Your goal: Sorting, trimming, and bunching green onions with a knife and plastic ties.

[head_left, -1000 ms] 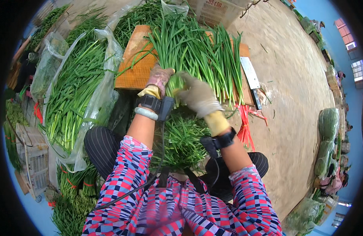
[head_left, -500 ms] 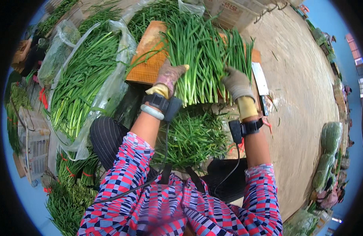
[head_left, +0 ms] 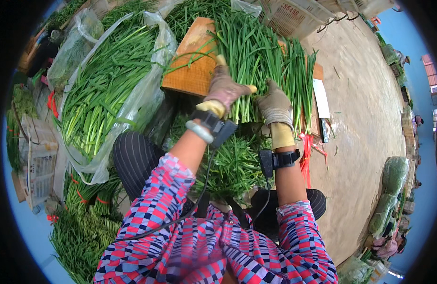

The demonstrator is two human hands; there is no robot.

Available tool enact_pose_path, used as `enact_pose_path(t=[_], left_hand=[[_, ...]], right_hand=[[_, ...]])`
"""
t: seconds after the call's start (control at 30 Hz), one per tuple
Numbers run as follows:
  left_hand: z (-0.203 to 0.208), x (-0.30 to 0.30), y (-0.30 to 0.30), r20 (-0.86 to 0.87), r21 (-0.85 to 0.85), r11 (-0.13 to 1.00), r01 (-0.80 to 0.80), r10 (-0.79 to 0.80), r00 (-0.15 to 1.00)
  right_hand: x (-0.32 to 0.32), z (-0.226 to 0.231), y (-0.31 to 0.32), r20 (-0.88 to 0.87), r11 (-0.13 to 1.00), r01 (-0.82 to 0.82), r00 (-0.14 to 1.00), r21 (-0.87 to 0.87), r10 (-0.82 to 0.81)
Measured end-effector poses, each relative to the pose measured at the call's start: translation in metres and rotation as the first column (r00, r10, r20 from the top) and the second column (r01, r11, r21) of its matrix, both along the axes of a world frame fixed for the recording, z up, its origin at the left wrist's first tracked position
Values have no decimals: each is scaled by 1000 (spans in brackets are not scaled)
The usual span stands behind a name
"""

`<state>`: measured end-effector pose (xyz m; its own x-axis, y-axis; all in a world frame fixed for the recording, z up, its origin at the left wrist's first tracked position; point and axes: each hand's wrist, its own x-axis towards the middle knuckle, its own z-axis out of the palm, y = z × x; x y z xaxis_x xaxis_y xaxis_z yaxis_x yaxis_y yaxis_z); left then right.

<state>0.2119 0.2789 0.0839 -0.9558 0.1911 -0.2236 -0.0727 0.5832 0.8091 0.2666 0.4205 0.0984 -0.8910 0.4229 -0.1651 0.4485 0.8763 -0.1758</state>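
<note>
Long garlic chives (head_left: 249,52) lie across a wooden board, pale stalk ends toward me. My left hand (head_left: 227,87), in a stained glove with yellow fingertips, rests at the bunch's left side, thumb and fingers spread apart. Opposite it, my right hand (head_left: 276,105), gloved too, curls its fingers around stalks near their lower ends; its fingertips are partly hidden. A separate strip of chives (head_left: 301,90) lies to the right of that hand. Beside this strip is a cleaver (head_left: 321,98) with a dark handle. Bare orange-brown board (head_left: 190,71) shows left of my left hand.
An open clear plastic bag (head_left: 149,92) full of chives stands at the left. Loose greens (head_left: 232,163) lie between my knees. Red ties (head_left: 305,158) hang by the board's right corner. Plastic crates (head_left: 289,19) stand at the far side, another crate (head_left: 40,161) at left.
My right hand has moved left into the chives, leaving a strip of them on its right. The left hand's fingers have spread wider. The view has shifted slightly.
</note>
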Motion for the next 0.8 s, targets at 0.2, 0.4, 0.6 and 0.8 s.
enact_pose_path(t=[0.2, 0.4, 0.6, 0.8], left_hand=[[-26, -25, -22, 128, 61, 995, -77, 69, 989], [-14, -21, -25, 245, 5, 999, -35, 32, 969], [0, -18, -9, -315, -54, 997, -64, 43, 948], [1, -78, 25, -288, -785, 532, 317, -767, 573]], right_hand=[[-5, -18, 3, -201, 970, 29, 977, -240, -79], [4, -9, -4, -385, 994, -105, 918, 0, 97], [-31, -11, -2, -95, 986, -151, 983, 67, 157], [-23, 5, 9, -114, 921, -171, 984, -350, 139]])
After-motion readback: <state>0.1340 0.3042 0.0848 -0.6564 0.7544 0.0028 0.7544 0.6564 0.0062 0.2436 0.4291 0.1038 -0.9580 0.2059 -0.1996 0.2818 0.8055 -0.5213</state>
